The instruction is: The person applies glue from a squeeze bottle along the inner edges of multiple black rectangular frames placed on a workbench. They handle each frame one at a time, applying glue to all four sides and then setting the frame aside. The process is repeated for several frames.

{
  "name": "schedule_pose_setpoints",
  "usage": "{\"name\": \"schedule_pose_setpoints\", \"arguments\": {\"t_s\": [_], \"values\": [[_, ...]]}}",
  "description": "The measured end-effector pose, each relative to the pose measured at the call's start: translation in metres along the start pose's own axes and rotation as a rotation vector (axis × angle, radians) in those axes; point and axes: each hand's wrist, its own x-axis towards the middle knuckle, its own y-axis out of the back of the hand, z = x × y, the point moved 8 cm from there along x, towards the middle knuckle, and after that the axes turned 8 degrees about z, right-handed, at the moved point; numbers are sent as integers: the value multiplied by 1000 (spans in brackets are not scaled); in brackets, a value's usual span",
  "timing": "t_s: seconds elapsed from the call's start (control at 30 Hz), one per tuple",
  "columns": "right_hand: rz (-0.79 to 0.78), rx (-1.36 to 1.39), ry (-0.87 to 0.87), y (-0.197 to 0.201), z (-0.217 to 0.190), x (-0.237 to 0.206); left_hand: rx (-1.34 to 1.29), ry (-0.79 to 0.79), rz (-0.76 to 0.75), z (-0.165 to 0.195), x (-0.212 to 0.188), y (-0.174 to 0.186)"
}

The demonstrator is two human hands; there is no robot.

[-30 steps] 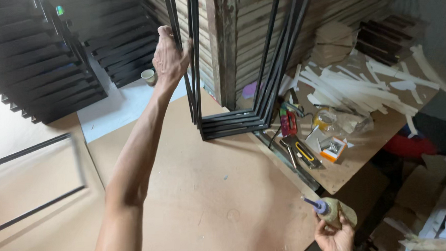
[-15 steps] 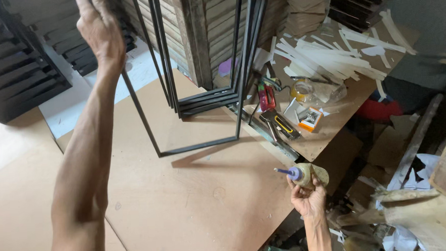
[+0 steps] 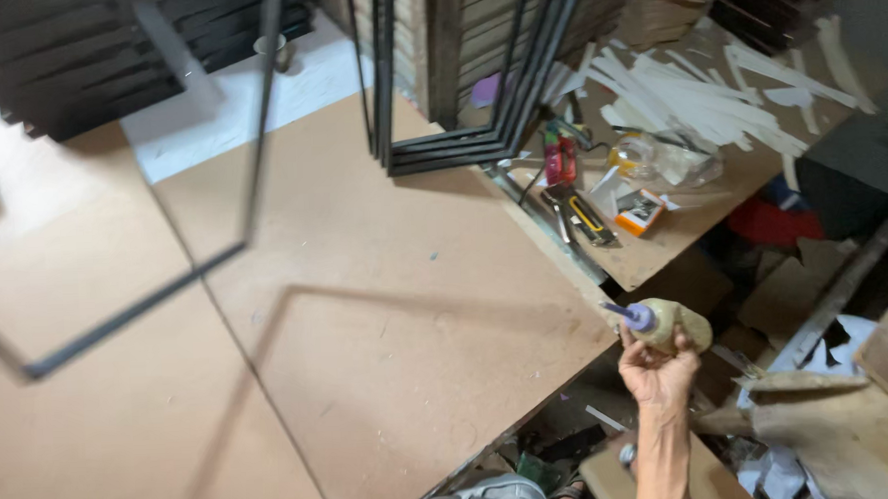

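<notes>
Brown board worktop [image 3: 387,312]; blurred black frame [image 3: 146,292] above it; right hand [image 3: 657,370] gripping glue bottle [image 3: 667,322] past edge; left hand out of view

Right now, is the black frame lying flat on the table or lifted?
Lifted: the black frame hangs tilted above the table, casting a separate shadow there.

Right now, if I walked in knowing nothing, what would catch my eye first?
Probably the thin black frame blurred in mid-air at the left, casting a long shadow on the brown board table. Next, the right hand at the table's lower right edge, gripping a tan glue bottle with a purple nozzle. Behind, more black frames stand upright beside a messy bench of white strips.
</notes>
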Motion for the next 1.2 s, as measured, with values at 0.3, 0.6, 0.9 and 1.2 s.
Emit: {"name": "schedule_pose_setpoints", "arguments": {"t_s": [0.3,0.6,0.9,1.2], "values": [[-216,-38,-176,-57,59,8,169,-4,-347,51,-196,69],[-248,-284,-280,-114,188,-54,308,496,-718,39,-521,73],[-325,-198,-436,-104,231,-154,451,514,-566,7,-557,132],[-319,-101,-339,-70,147,-135,104,248,-389,59,-411,8]]}}
